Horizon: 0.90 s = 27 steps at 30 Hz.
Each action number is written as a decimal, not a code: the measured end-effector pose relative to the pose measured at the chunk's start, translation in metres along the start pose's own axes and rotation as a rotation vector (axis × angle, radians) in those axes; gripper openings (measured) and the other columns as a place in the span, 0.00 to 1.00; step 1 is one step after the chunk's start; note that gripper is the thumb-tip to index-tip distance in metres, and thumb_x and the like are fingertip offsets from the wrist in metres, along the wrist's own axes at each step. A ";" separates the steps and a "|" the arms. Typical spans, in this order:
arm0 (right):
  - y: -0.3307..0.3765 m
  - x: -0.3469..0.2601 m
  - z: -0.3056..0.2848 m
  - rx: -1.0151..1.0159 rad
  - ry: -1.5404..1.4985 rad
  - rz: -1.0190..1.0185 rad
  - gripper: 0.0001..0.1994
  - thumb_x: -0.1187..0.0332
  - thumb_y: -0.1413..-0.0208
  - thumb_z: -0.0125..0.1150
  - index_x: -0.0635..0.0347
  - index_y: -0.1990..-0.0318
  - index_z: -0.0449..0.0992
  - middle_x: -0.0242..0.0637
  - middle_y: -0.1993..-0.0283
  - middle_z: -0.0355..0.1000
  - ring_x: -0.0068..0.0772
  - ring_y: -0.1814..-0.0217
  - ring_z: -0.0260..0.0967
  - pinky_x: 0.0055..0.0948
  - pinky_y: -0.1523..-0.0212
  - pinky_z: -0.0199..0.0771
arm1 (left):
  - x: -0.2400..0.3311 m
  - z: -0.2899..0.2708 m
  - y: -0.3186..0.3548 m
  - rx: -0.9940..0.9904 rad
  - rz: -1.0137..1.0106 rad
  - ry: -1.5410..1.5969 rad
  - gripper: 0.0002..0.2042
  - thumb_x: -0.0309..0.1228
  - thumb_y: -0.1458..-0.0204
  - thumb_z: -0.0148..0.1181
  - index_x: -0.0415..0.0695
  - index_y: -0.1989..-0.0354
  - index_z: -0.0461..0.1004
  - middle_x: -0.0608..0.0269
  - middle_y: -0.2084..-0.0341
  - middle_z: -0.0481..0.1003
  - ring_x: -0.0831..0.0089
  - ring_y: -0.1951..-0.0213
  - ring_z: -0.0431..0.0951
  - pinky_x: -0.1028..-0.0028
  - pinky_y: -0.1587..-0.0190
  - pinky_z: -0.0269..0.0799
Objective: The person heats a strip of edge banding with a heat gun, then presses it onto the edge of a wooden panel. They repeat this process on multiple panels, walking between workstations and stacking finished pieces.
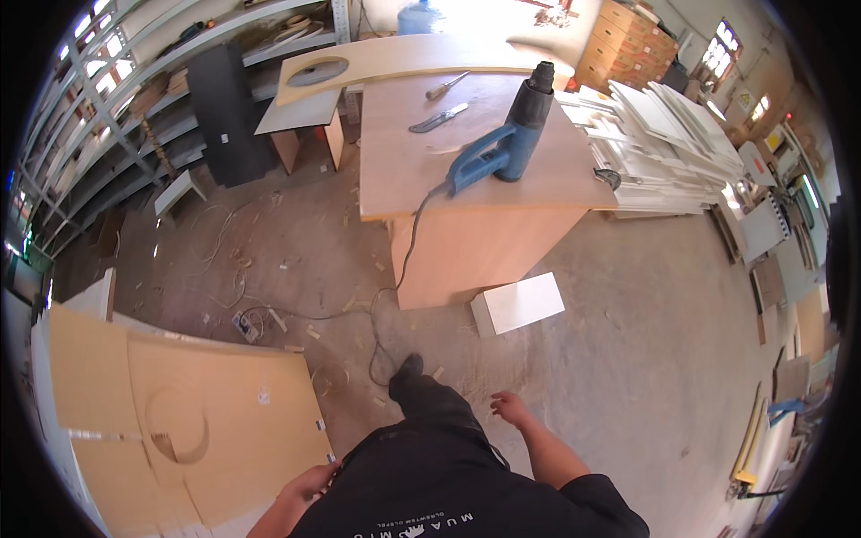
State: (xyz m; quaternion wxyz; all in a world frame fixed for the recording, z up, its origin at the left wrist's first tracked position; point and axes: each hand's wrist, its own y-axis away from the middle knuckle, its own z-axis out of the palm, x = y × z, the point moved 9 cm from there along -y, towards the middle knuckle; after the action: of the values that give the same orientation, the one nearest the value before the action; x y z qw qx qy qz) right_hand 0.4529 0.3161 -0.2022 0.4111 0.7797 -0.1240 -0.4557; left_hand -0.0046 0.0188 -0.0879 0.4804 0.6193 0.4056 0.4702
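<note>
R hand (509, 409) empty, fingers loosely curled, above floor (628, 350). L hand (309, 482) nr tan sheet (238, 430); can't tell if gripping. Blue heat gun (526, 130) stands nozzle-up on counter (386, 161), knife (439, 117) nearby, cord (411, 247) to floor.

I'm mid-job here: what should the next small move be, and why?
Probably shift the shoe away from the cord before walking up: the cord lies loose on the floor close by it and leads up to the heat gun, which stands nozzle-up on the table, so a snag might topple it.
</note>
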 end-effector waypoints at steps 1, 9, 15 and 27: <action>-0.010 -0.014 -0.014 0.039 -0.032 -0.012 0.23 0.69 0.43 0.57 0.57 0.38 0.69 0.42 0.56 0.78 0.39 0.59 0.79 0.38 0.58 0.77 | 0.029 -0.010 0.004 -0.002 0.004 -0.009 0.25 0.55 0.39 0.47 0.47 0.53 0.79 0.53 0.64 0.82 0.57 0.63 0.82 0.61 0.59 0.76; -0.012 -0.085 -0.065 0.184 -0.156 0.095 0.20 0.67 0.41 0.53 0.62 0.42 0.71 0.42 0.55 0.78 0.35 0.58 0.79 0.33 0.61 0.74 | 0.456 -0.163 0.152 0.854 1.235 -0.215 0.14 0.38 0.44 0.57 0.38 0.60 0.77 0.47 0.67 0.76 0.47 0.61 0.76 0.56 0.57 0.71; 0.014 -0.102 -0.075 0.272 -0.210 0.106 0.19 0.68 0.41 0.53 0.61 0.42 0.71 0.40 0.55 0.79 0.33 0.57 0.78 0.32 0.60 0.74 | 0.691 -0.132 0.194 1.078 1.578 -0.703 0.20 0.39 0.49 0.62 0.42 0.51 0.73 0.50 0.50 0.71 0.52 0.47 0.69 0.56 0.49 0.71; 0.146 -0.348 -0.063 0.478 -0.194 -0.227 0.18 0.70 0.39 0.57 0.65 0.43 0.71 0.41 0.51 0.78 0.34 0.47 0.75 0.33 0.47 0.74 | 0.714 -0.163 0.280 0.880 1.705 -0.794 0.02 0.27 0.44 0.55 0.42 0.66 0.71 0.53 0.76 0.73 0.53 0.71 0.77 0.57 0.71 0.69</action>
State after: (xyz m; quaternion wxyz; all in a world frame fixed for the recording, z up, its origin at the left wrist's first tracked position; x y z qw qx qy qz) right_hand 0.3382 0.4548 0.1350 0.1483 0.8162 -0.1787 -0.5291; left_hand 0.0143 0.6768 0.3387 -0.1814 0.9317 -0.2189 0.2262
